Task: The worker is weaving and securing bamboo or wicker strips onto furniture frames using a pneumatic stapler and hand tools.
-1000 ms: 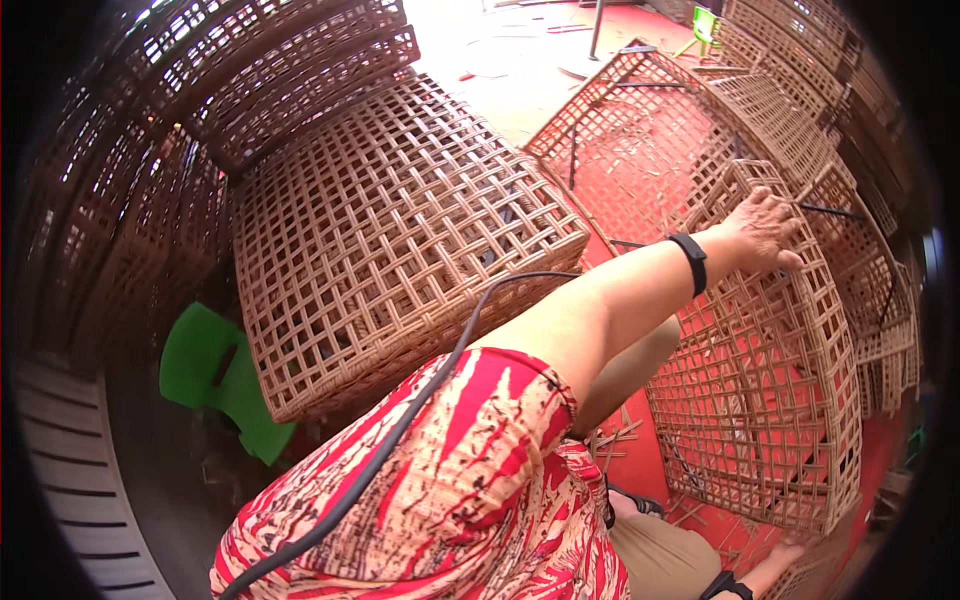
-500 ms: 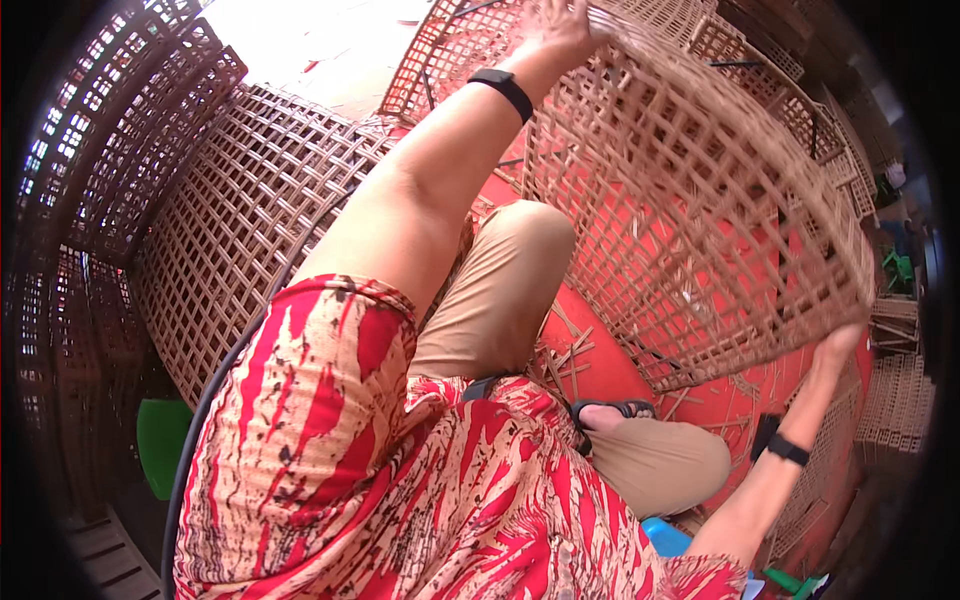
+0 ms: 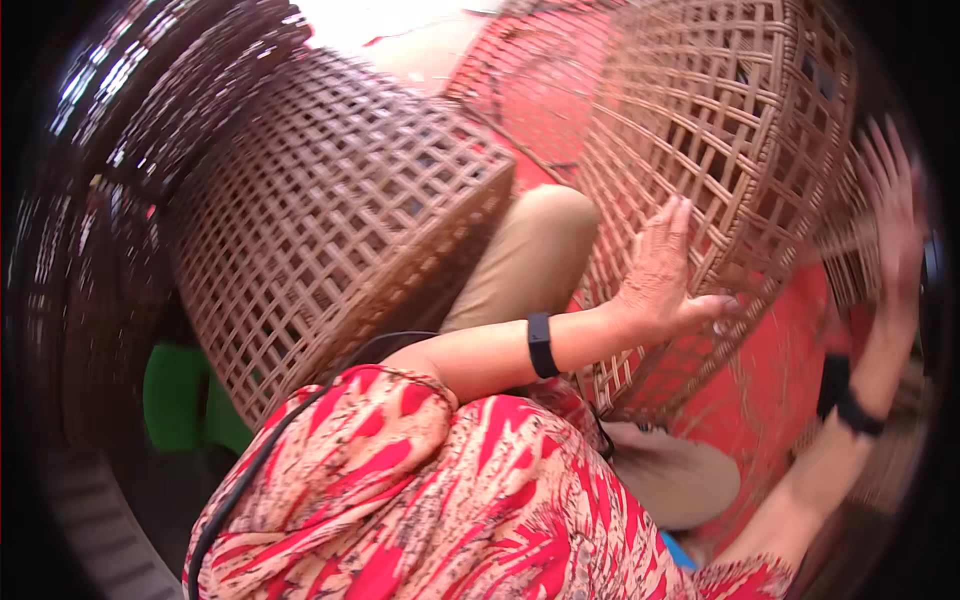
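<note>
A large woven rattan basket-like piece (image 3: pixel 730 135) with an open lattice stands tilted in front of me, its thick braided edge toward the right. My left hand (image 3: pixel 660 275) lies against its near side with the palm flat and the thumb apart from the fingers, holding nothing. Off to the right of the lattice, my right hand (image 3: pixel 897 195) is raised with its fingers spread, slightly blurred and apart from the piece. Both wrists wear black bands.
Another brown lattice-woven piece (image 3: pixel 340 215) stands close on my left. Blurred stacks of woven pieces (image 3: pixel 190 95) rise at the far left, near a green object (image 3: pixel 185 395). My bent knee (image 3: pixel 545 245) is between the two pieces, above a red floor covering (image 3: pixel 765 390).
The right-hand lattice piece has been turned, bringing its braided edge upright. My left hand came down from its far top edge to its near side. My right hand let go and rose.
</note>
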The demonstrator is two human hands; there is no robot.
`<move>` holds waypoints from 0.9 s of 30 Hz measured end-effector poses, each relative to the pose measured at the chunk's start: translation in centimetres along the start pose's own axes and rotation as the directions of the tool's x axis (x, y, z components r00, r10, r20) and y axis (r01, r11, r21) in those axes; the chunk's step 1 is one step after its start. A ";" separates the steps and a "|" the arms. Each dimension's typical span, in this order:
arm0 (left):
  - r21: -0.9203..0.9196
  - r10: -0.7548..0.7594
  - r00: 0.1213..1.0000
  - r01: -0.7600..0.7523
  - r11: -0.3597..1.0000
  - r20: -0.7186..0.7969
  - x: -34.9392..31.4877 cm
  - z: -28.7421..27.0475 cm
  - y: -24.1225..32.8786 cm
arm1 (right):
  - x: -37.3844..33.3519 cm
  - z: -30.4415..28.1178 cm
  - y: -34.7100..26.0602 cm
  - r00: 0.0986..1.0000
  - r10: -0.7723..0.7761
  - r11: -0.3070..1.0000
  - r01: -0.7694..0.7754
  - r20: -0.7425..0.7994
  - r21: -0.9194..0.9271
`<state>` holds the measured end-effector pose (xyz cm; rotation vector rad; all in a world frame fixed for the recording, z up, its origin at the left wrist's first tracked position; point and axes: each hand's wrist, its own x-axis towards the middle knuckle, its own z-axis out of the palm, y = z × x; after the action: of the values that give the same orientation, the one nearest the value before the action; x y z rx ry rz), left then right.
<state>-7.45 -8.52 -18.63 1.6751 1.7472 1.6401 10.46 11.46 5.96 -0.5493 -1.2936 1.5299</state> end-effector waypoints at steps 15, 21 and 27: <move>-0.253 -0.241 0.952 0.191 0.948 -0.186 11.8 -3.0 -8.2 | -6.0 5.5 19.1 0.912 0.402 0.908 -0.386 0.082 -0.162; -0.482 -0.661 0.739 0.630 0.609 0.130 2.9 -4.2 -9.4 | -5.6 6.4 20.4 0.909 0.412 0.902 -0.398 0.058 -0.165; -0.586 -0.843 0.448 0.783 0.210 0.297 -5.2 -3.1 -5.5 | -7.0 6.1 20.0 0.976 0.202 0.933 -0.215 -0.077 -0.289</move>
<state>-11.13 -12.87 -24.46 0.1640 1.3505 1.4391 0.03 4.31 -12.16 -0.9354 -1.4771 1.4907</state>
